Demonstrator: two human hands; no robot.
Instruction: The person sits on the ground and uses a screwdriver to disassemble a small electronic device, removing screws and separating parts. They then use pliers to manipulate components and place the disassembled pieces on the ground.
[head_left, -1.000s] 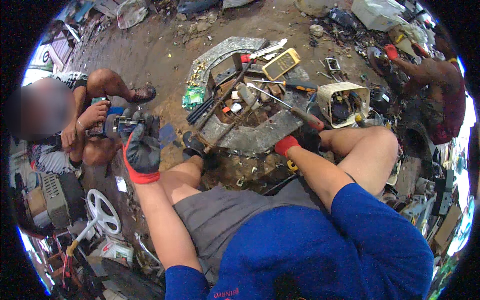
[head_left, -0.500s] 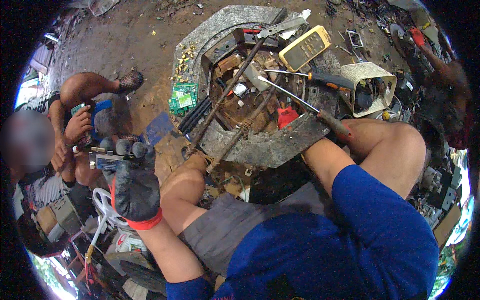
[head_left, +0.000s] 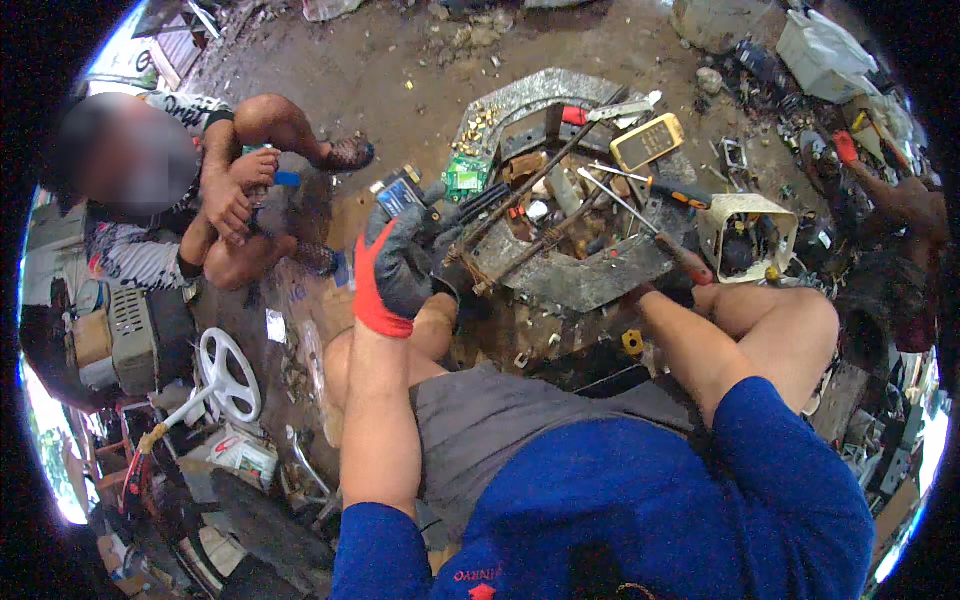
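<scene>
Head view: person seated over scrap.
Left hand: gloved, grasping small blue device.
Right hand: grip unclear.
Cream box: holds dark parts, right.

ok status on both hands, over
Left hand gloved, gripping small dark device. Right hand at metal slab, grip unclear. Rods lying across slab.
</scene>
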